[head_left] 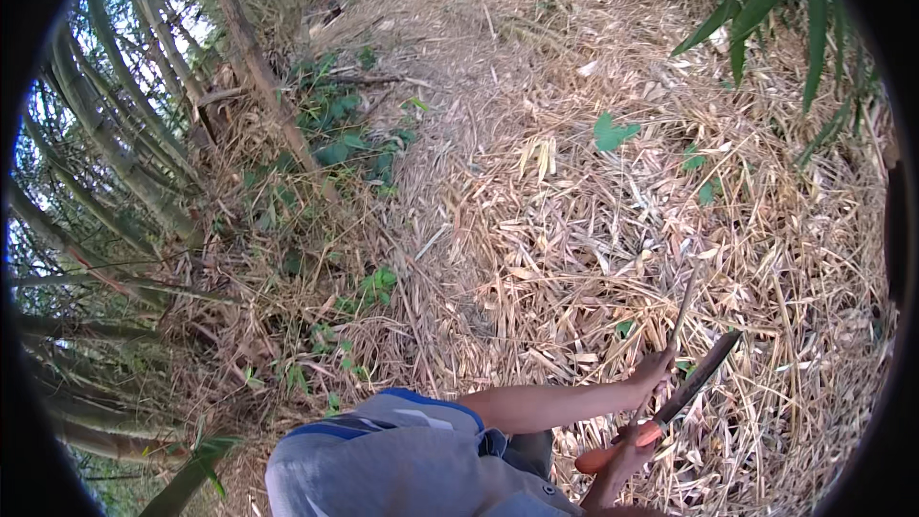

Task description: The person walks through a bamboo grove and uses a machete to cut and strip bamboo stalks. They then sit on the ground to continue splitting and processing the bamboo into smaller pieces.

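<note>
Low on the right, my left hand (655, 370) is closed around a thin brown stick (683, 311). One end of the stick points away from me, while its near end runs down toward my right hand (628, 452). That hand grips a machete (702, 378) by its orange-red handle. The dark blade slants up and to the right, beside the stick and just right of my left hand. From this view I cannot tell whether the blade touches the stick. Some of my right fingers are hidden behind the handle.
Dry leaves and stalks (613, 230) cover the ground. Tall bamboo stems (124, 153) crowd the left side, with a leaning trunk (254, 57) beside them. Green leaves (766, 0) hang at the upper right. Small green plants (378, 284) grow left of the middle.
</note>
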Action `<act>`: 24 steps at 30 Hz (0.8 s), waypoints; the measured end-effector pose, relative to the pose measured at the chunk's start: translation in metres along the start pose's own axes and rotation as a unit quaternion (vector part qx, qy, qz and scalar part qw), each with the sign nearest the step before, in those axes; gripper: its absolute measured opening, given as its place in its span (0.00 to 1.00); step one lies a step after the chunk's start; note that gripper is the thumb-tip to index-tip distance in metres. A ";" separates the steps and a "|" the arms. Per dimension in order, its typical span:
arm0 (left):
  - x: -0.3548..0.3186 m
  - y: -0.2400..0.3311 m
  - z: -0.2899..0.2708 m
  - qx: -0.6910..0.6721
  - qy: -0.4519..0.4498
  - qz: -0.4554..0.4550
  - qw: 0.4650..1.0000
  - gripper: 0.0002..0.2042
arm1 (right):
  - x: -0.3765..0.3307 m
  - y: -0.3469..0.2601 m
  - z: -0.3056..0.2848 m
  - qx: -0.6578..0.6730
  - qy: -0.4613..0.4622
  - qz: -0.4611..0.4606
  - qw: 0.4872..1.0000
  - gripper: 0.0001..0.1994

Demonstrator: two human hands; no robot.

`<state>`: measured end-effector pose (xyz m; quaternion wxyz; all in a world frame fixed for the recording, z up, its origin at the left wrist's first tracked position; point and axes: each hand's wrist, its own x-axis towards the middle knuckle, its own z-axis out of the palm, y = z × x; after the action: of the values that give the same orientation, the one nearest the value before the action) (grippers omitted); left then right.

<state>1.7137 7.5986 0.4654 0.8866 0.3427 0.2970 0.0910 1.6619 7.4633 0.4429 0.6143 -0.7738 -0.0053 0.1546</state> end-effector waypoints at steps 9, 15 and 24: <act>-0.011 0.066 -0.080 0.361 -0.070 -0.056 0.928 0.14 | 0.029 -0.007 -0.040 -0.121 0.077 0.037 0.989 0.23; -0.037 0.077 -0.201 0.350 0.078 -0.092 0.929 0.11 | 0.055 0.003 -0.059 -0.201 0.175 -0.015 0.964 0.20; -0.031 0.116 -0.298 0.243 0.090 -0.123 0.958 0.11 | 0.097 0.020 0.008 -0.367 0.222 -0.123 0.895 0.16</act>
<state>1.5183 7.8386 0.3810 0.7502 0.4993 0.4289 -0.0632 1.7491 7.4851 0.4001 0.2858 -0.9516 -0.0203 -0.1112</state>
